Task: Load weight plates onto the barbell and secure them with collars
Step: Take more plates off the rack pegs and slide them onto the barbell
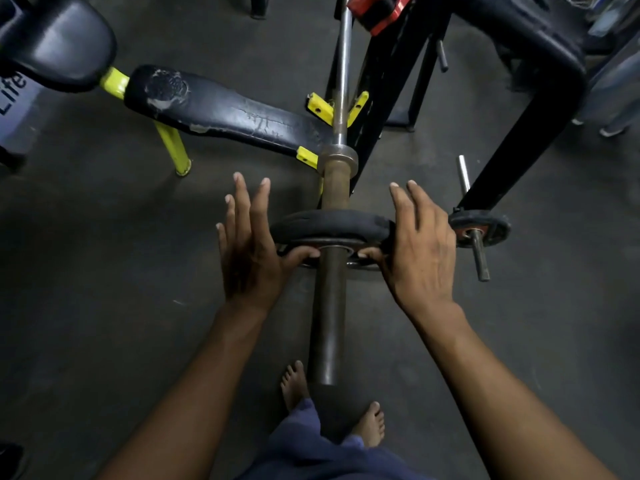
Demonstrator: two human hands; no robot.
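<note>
Hands (249, 251) flanking worn black plate (329, 225) mid-sleeve

dark gym floor (104, 271) carries a bench (214, 109) and bare feet (294, 382).

Plate partway up the sleeve

Black rubber-edged weight plate (329, 221) sits threaded on the rusty barbell (329, 306) sleeve, between both hands' thumbs, short of the inner collar stop (338, 160) beyond the grip.
</note>
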